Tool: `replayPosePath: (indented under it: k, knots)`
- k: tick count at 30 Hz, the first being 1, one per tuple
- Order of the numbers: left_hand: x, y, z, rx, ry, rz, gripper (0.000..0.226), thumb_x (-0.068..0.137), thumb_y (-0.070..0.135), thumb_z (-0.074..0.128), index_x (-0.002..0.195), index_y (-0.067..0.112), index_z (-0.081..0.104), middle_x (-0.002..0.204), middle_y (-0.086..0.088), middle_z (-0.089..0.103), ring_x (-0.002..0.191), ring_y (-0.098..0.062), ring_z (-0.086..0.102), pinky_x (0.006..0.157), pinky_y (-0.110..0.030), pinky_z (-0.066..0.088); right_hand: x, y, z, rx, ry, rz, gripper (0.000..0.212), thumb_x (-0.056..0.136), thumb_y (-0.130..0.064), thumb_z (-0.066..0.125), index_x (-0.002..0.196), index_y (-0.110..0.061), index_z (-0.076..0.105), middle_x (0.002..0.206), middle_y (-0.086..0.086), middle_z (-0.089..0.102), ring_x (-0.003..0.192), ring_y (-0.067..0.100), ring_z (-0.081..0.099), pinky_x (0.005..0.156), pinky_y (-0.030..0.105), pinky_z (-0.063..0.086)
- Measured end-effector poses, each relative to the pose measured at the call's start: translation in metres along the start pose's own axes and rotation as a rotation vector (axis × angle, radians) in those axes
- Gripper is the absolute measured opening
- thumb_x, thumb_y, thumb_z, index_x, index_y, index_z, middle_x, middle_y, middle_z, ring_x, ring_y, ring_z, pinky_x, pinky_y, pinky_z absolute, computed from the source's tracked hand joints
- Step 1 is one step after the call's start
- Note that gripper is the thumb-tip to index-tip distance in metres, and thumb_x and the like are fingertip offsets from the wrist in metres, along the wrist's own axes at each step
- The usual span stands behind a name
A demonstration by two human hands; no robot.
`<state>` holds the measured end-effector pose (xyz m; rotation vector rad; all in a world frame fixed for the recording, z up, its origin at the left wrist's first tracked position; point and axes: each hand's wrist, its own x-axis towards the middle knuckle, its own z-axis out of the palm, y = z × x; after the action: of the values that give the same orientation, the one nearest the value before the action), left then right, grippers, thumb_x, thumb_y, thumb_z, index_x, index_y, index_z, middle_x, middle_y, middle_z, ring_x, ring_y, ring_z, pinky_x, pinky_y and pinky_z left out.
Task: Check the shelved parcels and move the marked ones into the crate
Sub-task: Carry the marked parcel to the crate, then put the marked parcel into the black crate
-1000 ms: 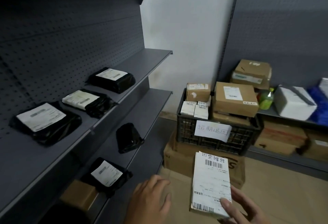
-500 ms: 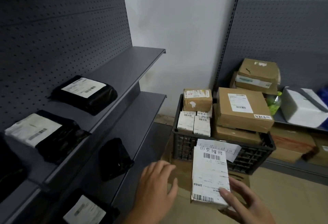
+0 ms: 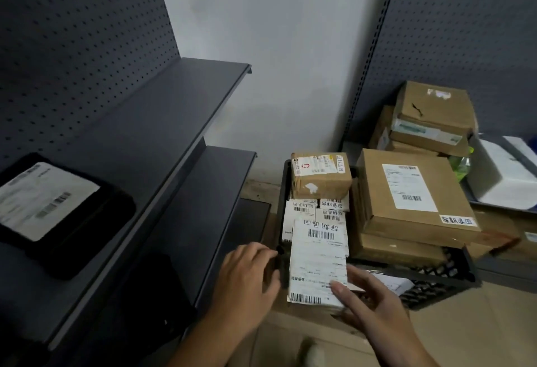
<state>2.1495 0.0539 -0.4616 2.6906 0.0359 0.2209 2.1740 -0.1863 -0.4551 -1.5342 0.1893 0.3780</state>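
My right hand holds a flat white parcel with barcodes and handwritten marks, thumb on its lower right corner. The parcel hovers over the front left part of the black plastic crate. My left hand hangs beside the parcel's left edge, fingers relaxed, holding nothing. Inside the crate lie several small white marked parcels, a small brown box and a large brown box with a handwritten sticker. A black bagged parcel with a white label lies on the left shelf.
Grey pegboard shelving runs along the left with two bare shelf boards. Behind the crate, brown boxes are stacked on a low right shelf beside a white box. The crate sits on cardboard boxes on the floor.
I have stepped closer to the crate. The white parcel has travelled forward from in front of the crate to above its front left part. My left hand stays beside it.
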Motion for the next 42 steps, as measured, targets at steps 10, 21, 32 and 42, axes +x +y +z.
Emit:
replayPosePath:
  k: [10,21,32,42]
  knots:
    - [0.114,-0.006,0.037,0.05,-0.086,-0.05,0.037,0.096,0.048,0.045,0.126,0.034,0.061,0.122,0.02,0.054,0.117,-0.003,0.049,0.1,-0.023,0.037,0.129,-0.012,-0.012,0.034,-0.101,0.092,0.053,0.07,-0.027,0.084,0.121,-0.022,0.07,0.118,-0.009,0.075,0.098,0.018,0.077,0.077,0.039,0.062]
    - [0.163,-0.024,0.067,0.012,-0.232,-0.074,0.025,0.1,0.038,0.05,0.123,0.033,0.06,0.121,0.02,0.053,0.113,-0.001,0.047,0.095,-0.016,0.033,0.202,0.009,-0.004,-0.033,-0.131,0.164,0.043,0.08,-0.024,0.083,0.12,-0.023,0.07,0.119,-0.01,0.075,0.101,0.017,0.076,0.081,0.028,0.06]
    - [0.181,-0.046,0.08,-0.031,-0.327,-0.075,0.032,0.1,0.042,0.049,0.13,0.034,0.055,0.127,0.021,0.051,0.117,0.001,0.043,0.094,-0.015,0.028,0.228,0.014,0.011,-0.176,-0.097,0.203,0.037,0.086,-0.021,0.081,0.119,-0.027,0.067,0.118,-0.005,0.075,0.102,0.008,0.074,0.082,0.028,0.062]
    - [0.203,-0.039,0.051,-0.002,-0.116,-0.064,0.045,0.094,0.051,0.041,0.13,0.033,0.058,0.126,0.017,0.053,0.119,-0.004,0.048,0.107,-0.026,0.035,0.218,-0.032,0.016,-0.799,-0.054,-0.328,0.064,0.088,-0.038,0.076,0.144,-0.033,0.045,0.138,-0.019,0.047,0.128,-0.001,0.045,0.106,0.024,0.04]
